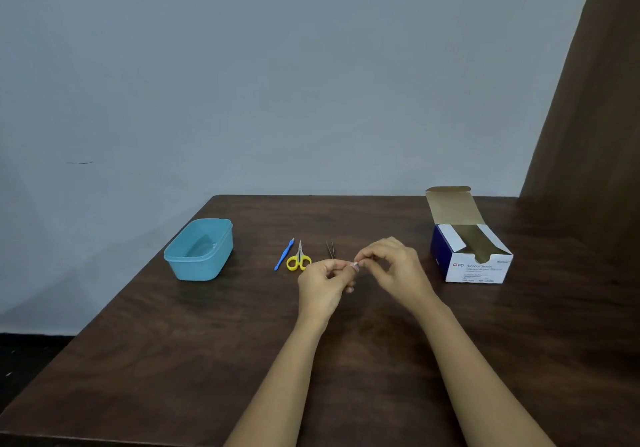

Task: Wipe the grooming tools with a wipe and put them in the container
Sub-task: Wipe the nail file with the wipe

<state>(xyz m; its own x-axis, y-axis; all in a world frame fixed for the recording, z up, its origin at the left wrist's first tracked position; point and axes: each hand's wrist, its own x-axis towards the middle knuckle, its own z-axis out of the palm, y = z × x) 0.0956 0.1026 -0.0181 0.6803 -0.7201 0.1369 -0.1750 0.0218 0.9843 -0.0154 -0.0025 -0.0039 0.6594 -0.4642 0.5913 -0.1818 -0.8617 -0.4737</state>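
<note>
Above the middle of the dark wooden table (242, 360), my left hand (325, 284) and my right hand (394, 270) meet and both pinch a small swab packet (355, 265) between fingertips. Most of the packet is hidden by my fingers. Behind my hands lie three tools in a row: a blue stick tool (284, 254), yellow-handled scissors (299, 256) and thin metal tweezers (330, 249). A light blue plastic container (180, 256) stands open at the left, with nothing visible inside.
An open white and blue box of alcohol swabs (478, 266) stands at the right, its lid flap raised. A brown curtain (588, 135) hangs at the far right. A grey wall runs behind the table. The table's left edge drops off beside the container.
</note>
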